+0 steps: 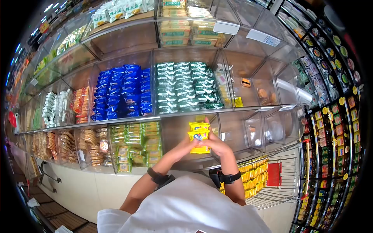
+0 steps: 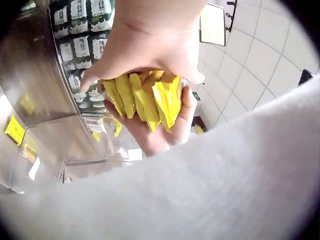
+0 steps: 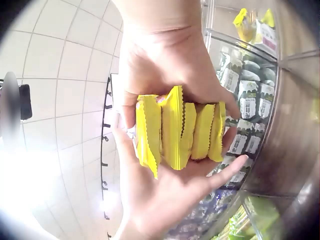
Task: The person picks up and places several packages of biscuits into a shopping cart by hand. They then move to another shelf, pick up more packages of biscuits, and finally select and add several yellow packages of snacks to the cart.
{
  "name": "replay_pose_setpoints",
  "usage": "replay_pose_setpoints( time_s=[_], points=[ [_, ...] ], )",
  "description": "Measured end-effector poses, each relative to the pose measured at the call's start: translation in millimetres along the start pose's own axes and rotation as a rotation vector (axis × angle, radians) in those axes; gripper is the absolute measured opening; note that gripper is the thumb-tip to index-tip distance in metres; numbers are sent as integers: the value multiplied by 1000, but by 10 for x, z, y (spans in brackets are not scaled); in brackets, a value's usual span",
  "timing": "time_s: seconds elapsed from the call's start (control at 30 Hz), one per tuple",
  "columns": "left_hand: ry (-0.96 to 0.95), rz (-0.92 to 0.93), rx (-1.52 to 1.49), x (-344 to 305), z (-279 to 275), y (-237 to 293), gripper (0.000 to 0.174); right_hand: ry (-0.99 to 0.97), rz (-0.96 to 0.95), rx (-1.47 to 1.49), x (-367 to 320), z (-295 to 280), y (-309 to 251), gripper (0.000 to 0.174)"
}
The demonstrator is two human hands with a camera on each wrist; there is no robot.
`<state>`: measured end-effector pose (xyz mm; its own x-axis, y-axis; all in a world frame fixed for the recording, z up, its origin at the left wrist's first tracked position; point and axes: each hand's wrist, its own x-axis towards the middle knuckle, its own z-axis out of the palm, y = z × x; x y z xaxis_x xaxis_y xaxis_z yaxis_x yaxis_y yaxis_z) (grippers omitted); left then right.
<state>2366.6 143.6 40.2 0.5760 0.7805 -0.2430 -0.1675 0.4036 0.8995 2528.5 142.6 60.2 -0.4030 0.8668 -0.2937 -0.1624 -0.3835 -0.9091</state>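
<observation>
A stack of several yellow packets [image 1: 199, 136] is held between both hands in front of the bin shelf. The left hand [image 1: 185, 148] grips it from the left and the right hand [image 1: 218, 146] from the right, thumbs on the near side. In the left wrist view the packets [image 2: 145, 102] lie side by side between the left hand [image 2: 152, 47] and the right hand [image 2: 162, 140]. Across the right wrist view, the right hand [image 3: 165, 62] and left hand [image 3: 165, 195] curl round both ends of the packet row [image 3: 175, 130].
Blue packets [image 1: 122, 91] and dark green ones [image 1: 186, 87] fill the middle bins. Green-yellow packets [image 1: 136, 141] lie in a lower bin. At the right, a wire cart [image 1: 285, 167] holds rows of yellow packets [image 1: 252, 174]. A stocked rack [image 1: 338, 132] stands beyond.
</observation>
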Motion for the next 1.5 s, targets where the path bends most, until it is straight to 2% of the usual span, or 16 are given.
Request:
replay_pose_setpoints(
  time_s=[0.1,0.2,0.33,0.43,0.53,0.83,1.03,1.17,1.27,1.37,1.43,1.5],
  points=[
    [8,71,-109,-16,-106,-139,76,-9,60,121,-9,-110,85,90],
    [106,41,40,-3,-156,-178,71,-19,92,223,4,-127,155,78],
    [144,28,19,-6,-194,-194,66,6,79,296,10,-43,167,65],
    [190,37,5,13,-202,-270,63,-35,91,377,31,-91,239,63],
    [234,19,-15,36,-204,-301,60,6,83,544,48,-130,305,59],
    [308,22,-6,82,-166,-305,49,-3,125,552,41,-283,376,62],
    [353,40,11,112,-190,-298,47,0,34,638,27,-313,347,67],
    [382,51,-66,110,-170,-263,48,-26,38,622,34,-338,309,68],
    [375,52,-60,102,-174,-252,48,-53,64,613,16,-332,296,56],
    [371,61,-1,125,-196,-302,47,-18,187,572,46,-371,359,46],
    [373,58,51,145,-202,-348,47,-32,172,416,68,-309,352,38],
    [387,52,96,165,-202,-392,43,-53,134,278,102,-293,383,39]
  ],
)
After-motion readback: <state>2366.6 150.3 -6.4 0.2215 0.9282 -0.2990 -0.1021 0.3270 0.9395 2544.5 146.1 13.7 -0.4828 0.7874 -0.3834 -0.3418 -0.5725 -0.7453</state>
